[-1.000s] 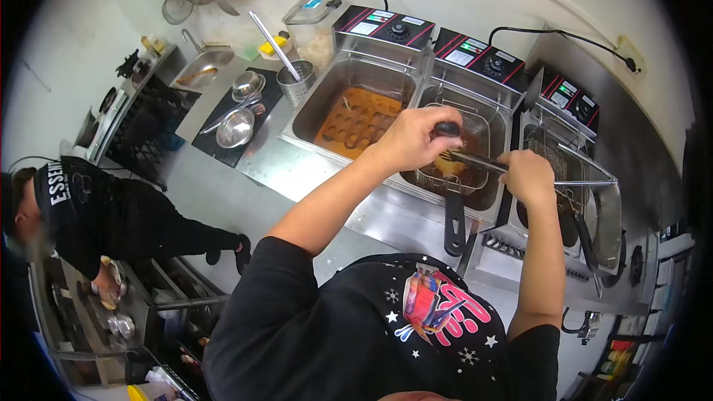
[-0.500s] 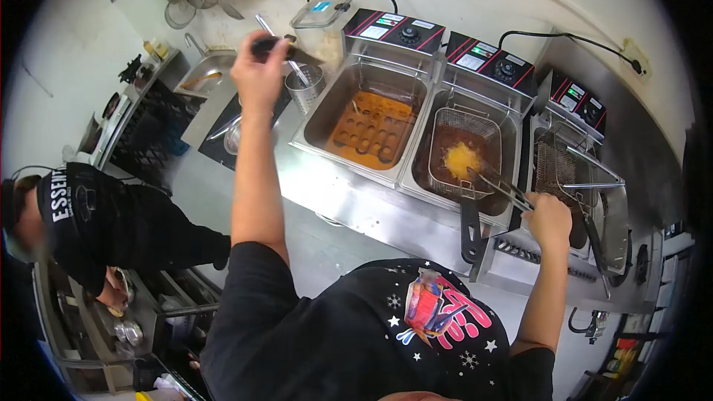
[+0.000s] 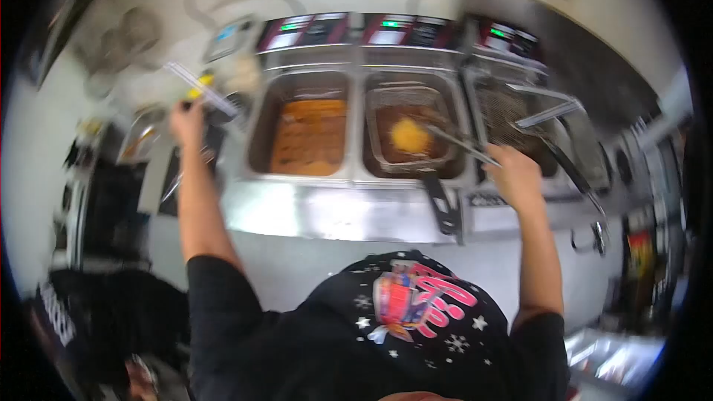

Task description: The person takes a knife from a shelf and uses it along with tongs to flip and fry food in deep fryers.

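My right hand point(image 3: 514, 171) is closed on metal tongs point(image 3: 462, 142), whose tips reach into the middle fryer beside a yellow piece of food point(image 3: 410, 137). That food sits in dark oil inside a wire basket point(image 3: 376, 156) with a black handle point(image 3: 440, 204). On the left, my left hand point(image 3: 186, 120) is closed round a dark object, blurred and mostly hidden, near the perforated metal cup point(image 3: 238, 107) and a metal-handled tool point(image 3: 199, 89).
The left fryer point(image 3: 260, 130) holds orange-brown oil over a perforated plate. Another basket point(image 3: 501, 115) and metal-handled tools are at the right fryer. A co-worker in black point(image 3: 119, 312) is at lower left. A sink point(image 3: 142, 134) stands at far left.
The view has turned. My left hand has moved from above the middle basket to the far left with the dark object. My right hand still holds the tongs by the food.
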### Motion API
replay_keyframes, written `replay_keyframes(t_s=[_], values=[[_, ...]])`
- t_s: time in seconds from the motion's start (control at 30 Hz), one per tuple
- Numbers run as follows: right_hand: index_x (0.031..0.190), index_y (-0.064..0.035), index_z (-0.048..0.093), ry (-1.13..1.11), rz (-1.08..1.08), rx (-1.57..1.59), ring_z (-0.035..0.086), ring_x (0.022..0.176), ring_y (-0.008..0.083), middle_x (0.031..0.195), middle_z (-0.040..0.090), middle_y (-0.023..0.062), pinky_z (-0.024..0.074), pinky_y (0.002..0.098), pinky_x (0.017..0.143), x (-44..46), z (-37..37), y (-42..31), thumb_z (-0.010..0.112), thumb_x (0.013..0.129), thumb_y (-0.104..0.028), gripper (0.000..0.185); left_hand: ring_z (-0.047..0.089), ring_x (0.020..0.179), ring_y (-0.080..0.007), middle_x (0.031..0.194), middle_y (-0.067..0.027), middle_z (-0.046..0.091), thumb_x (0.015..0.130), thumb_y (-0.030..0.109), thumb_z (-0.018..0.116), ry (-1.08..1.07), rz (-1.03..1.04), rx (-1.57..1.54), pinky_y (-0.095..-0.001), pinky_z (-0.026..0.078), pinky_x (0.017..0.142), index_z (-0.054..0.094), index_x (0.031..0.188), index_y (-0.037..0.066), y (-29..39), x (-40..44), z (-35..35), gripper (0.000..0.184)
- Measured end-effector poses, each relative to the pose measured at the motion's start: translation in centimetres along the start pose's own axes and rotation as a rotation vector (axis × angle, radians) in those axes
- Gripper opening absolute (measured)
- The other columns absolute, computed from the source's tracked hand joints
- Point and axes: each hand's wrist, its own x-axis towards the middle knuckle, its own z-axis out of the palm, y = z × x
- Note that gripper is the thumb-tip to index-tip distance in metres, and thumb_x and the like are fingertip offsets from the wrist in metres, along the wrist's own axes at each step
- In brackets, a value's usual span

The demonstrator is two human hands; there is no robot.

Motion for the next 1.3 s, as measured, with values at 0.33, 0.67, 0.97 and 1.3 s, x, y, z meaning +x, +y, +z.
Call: replay_keyframes(t_s=[0.33, 0.67, 0.97, 1.3], values=[[0.088, -0.0096, 0.059, -0.027, 0.035, -0.119, 0.062, 0.070, 0.0268, 0.077, 0.060, 0.0103, 0.0495, 0.0383, 0.059, -1.8, 0.3, 1.2, 0.065, 0.071, -0.022, 0.022, 0.059, 0.088, -0.0327, 0.094, -0.0141, 0.062, 0.073, 0.034, 0.065, -0.045, -0.055, 0.061, -0.0395, 0.044, 0.077, 0.058, 0.095, 0.008, -7.7, 0.2, 4.1, 0.035], [0.092, -0.0081, 0.061, 0.090, 0.370, -0.316, 0.062, 0.080, 0.0303, 0.084, 0.063, 0.0150, 0.0489, 0.0402, 0.071, 0.2, -10.5, 6.6, 0.062, 0.073, -0.020, 0.022, 0.058, 0.093, -0.0330, 0.100, -0.0154, 0.061, 0.073, 0.026, 0.066, -0.163, 0.038, 0.132, -0.0376, 0.044, 0.080, 0.054, 0.104, 0.005, -9.9, 0.1, 3.4, 0.040], [0.094, -0.0003, 0.061, -0.257, 0.356, -0.392, 0.058, 0.094, 0.0333, 0.099, 0.060, 0.0211, 0.0469, 0.0400, 0.081, 7.7, -6.2, 10.8, 0.071, 0.063, -0.027, 0.042, 0.055, 0.099, -0.0340, 0.109, -0.0218, 0.055, 0.069, 0.023, 0.071, -0.138, -0.075, -0.011, -0.0382, 0.042, 0.086, 0.049, 0.111, -0.001, -4.5, -2.2, 0.9, 0.053], [0.104, 0.0028, 0.058, -0.344, 0.258, -0.181, 0.056, 0.100, 0.0331, 0.106, 0.059, 0.0213, 0.0440, 0.0350, 0.086, 10.2, -5.1, 8.5, 0.071, 0.069, -0.034, 0.052, 0.052, 0.099, -0.0357, 0.112, -0.0235, 0.050, 0.075, 0.024, 0.066, 0.116, -0.034, -0.108, -0.0386, 0.041, 0.087, 0.040, 0.118, -0.002, -5.7, -4.7, -1.0, 0.057]])
